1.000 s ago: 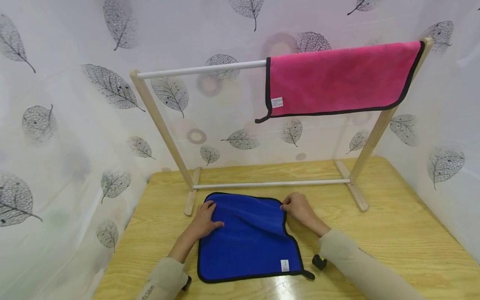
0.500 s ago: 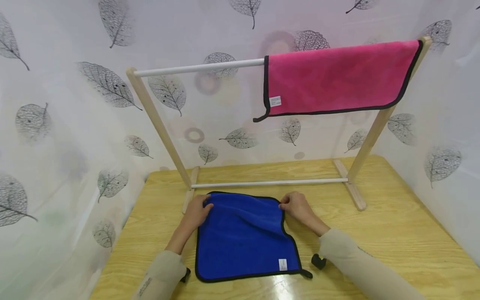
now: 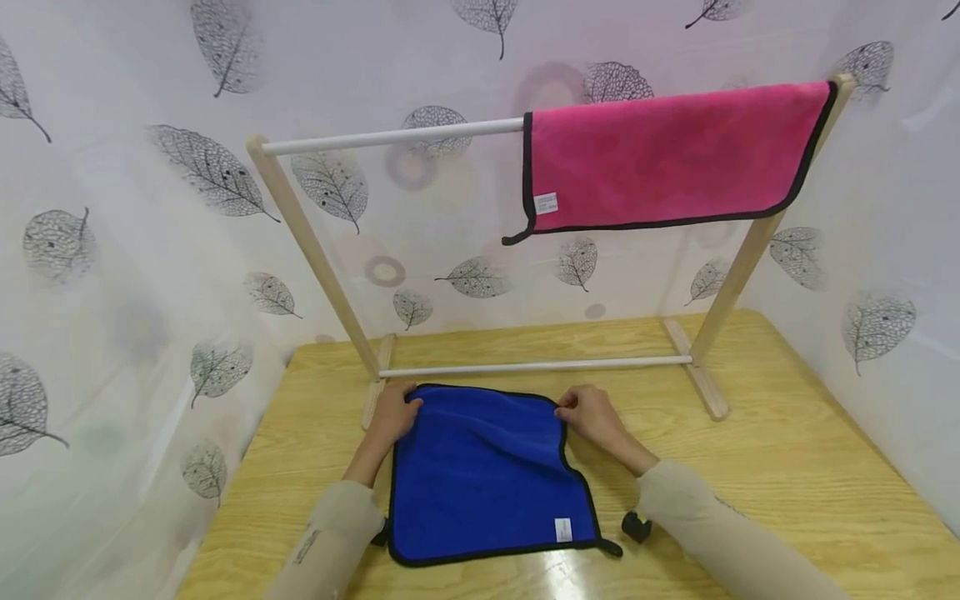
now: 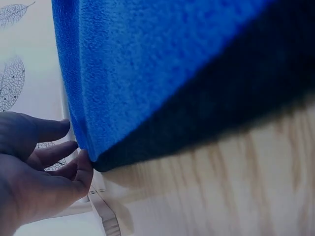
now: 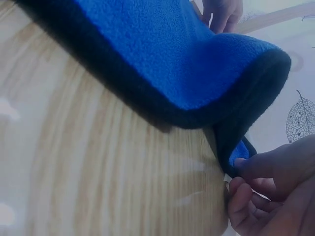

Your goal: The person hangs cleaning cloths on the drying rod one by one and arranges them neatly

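Left hand point(image 3: 392, 414): we see it at 10 o'clock of the blue plush cloth point(image 3: 480, 475), a four-cornered piece with black edging. Its thumb stands apart from the bent fingers, and in the left wrist view the fingertips touch the far left corner.
Right hand point(image 3: 596, 417): it is at 2 o'clock of the same cloth; we see the thumb and forefinger pinching the black edge there.
Blue cloth's place: it lies between the two hands, on the yellowish wood-grain table point(image 3: 795, 467). Below the right hand its edge bends into a wave, and a soft fold crosses its upper half.
Cloth's details: at 4 o'clock we find a small white label point(image 3: 563, 530), and just beyond it, at the corner, a short black loop point(image 3: 612, 547).
Sleeves: both forearms wear beige cloth; beside the right beige sleeve point(image 3: 720, 525) is a small black object point(image 3: 636, 527), which we cannot identify.
Drying rack: at 12 o'clock, behind the blue cloth, stands a rack with pale wooden posts, a white upper bar point(image 3: 397, 136) and a white lower bar point(image 3: 536, 367).
Pink cloth: at 1 o'clock of the blue one, a bright pink plush cloth point(image 3: 675, 158) with black edging hangs over the right part of the upper bar.
Backdrop: around all this we see a whitish curtain point(image 3: 172, 292) printed with dark leaves.
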Available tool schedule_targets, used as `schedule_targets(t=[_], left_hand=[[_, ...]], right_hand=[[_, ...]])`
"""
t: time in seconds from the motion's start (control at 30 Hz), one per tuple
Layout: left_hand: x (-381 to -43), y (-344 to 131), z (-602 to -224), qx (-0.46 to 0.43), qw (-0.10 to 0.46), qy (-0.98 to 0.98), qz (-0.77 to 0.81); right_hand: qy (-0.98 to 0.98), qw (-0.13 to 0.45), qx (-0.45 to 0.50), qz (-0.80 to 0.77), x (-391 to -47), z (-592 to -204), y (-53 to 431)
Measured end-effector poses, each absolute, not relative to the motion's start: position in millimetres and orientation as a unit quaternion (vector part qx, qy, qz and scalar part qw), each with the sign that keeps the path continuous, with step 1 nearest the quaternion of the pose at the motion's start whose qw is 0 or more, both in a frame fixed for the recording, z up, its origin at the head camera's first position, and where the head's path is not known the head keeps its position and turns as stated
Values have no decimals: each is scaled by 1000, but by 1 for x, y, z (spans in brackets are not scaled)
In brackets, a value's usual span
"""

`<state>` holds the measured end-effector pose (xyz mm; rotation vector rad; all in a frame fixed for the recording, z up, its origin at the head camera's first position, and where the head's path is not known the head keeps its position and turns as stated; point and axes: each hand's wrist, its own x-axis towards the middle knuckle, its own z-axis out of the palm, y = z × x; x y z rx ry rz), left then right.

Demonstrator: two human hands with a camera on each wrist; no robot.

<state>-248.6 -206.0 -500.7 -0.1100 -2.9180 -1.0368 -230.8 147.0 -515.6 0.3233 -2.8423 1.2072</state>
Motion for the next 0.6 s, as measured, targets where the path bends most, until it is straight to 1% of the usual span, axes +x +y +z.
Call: schedule_targets(t=[0.2, 0.33, 0.43, 0.6], left_hand=[[-251, -205, -502, -14, 13, -941, -338], [-255, -204, -506, -7, 28, -944, -330], [-256, -202, -509, -21, 59, -947, -316], [-253, -201, -514, -69, 124, -943, -301]], right_hand=[[-912, 19, 103, 397, -228, -514, 148], [-908, 10, 86, 410, -227, -513, 147], [-901, 1, 78, 427, -227, -512, 146], [-890, -5, 72, 450, -227, -510, 145]])
